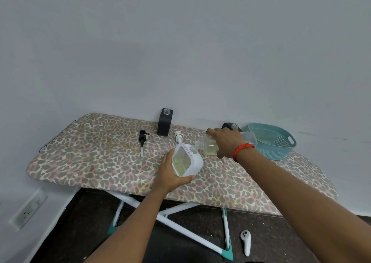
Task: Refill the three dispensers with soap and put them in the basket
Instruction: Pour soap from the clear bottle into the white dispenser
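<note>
Surface: ironing board [104, 162] with a leopard-print cover, set against a plain grey wall, its white and teal legs crossed beneath.
Left hand [170, 174]: wrapped around the lower body of the white dispenser [188, 162], fingers curled under its near side, thumb along its left edge.
White dispenser: pump off, held tilted over the middle of the board, open neck pointing up and to the right; pale green soap shows through its clear face.
Right hand [226, 140]: grips from above a clear refill bottle [209, 147], fingers curled over its body.
Clear refill bottle: lying almost on its side, just right of the white dispenser, mouth touching the dispenser's neck; yellowish soap pools in its lower side.
White pump head [178, 138]: lying on the board just beyond the white dispenser.
Black dispenser, far [164, 123]: square, upright at the far edge against the wall, pump off, clear threaded neck bare.
Black pump head [143, 138]: lying on the board left of the white one, tube pointing to the near side.
Second black dispenser [230, 126]: behind the right hand, mostly hidden; only its top and open neck show.
Clear plastic tub [250, 138]: between the right hand and the basket.
Basket [281, 144]: teal, perforated, at the far right end of the board; no dispenser visible inside it.
Wrist: red thread band [243, 149] on the right arm.
Floor: white handheld controller [246, 242] lying near right, beside a board leg.
Wall, low left: a socket plate [28, 210].
</note>
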